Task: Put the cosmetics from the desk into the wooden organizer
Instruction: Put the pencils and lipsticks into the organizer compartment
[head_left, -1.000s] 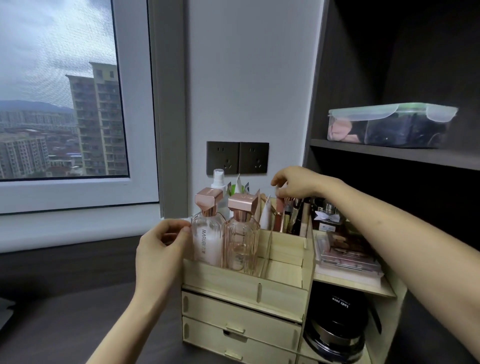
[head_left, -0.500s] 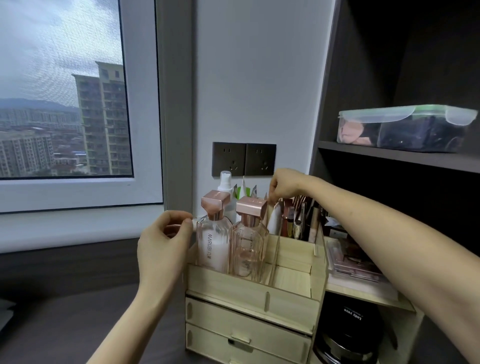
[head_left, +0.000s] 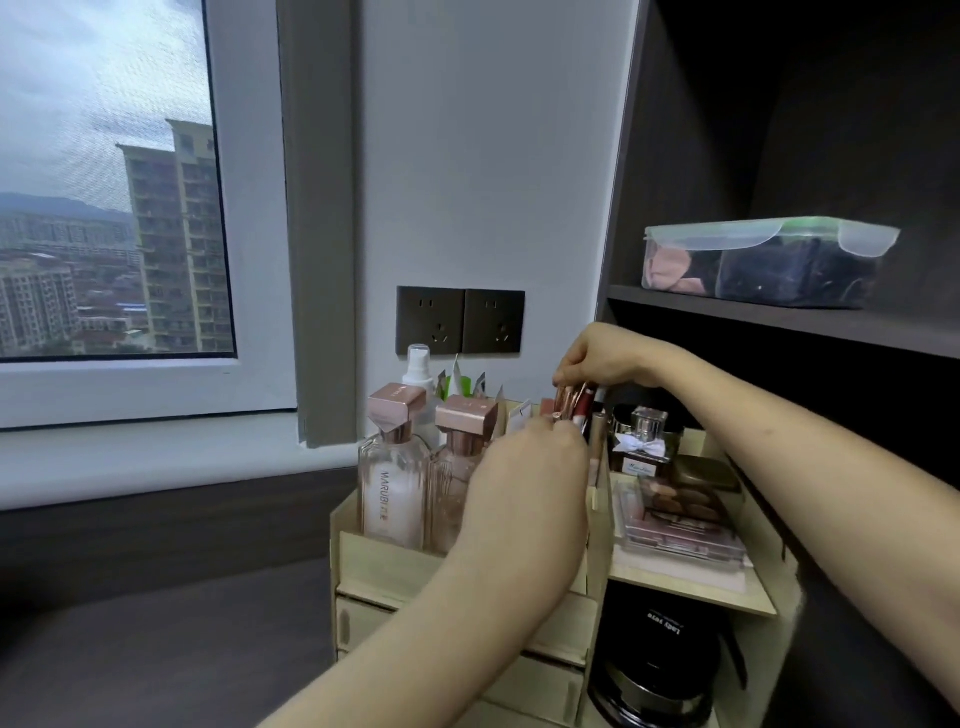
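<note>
The pale wooden organizer (head_left: 387, 569) stands on the dark desk against the wall. Two pink glass bottles (head_left: 392, 475) with rose-gold caps fill its front left compartment. Upright lipsticks and pencils (head_left: 582, 405) crowd the middle compartment. My right hand (head_left: 605, 358) pinches the tops of those sticks from above. My left hand (head_left: 530, 483) reaches over the front compartment, fingertips closed at the base of the same sticks; what they hold is hidden. A perfume bottle with a bow (head_left: 641, 441) and an eyeshadow palette (head_left: 680, 514) lie on the right shelf.
A white spray bottle (head_left: 418, 366) and sachets stand at the organizer's back. A black round case (head_left: 657, 660) sits under the right shelf. A dark shelf unit carries a lidded plastic box (head_left: 763, 262). Wall sockets (head_left: 460, 321) and a window (head_left: 111, 176) lie behind.
My left hand left the organizer's left edge and moved right, across the bottles to the lipstick compartment. My right hand stayed at the stick tops. The camera moved closer.
</note>
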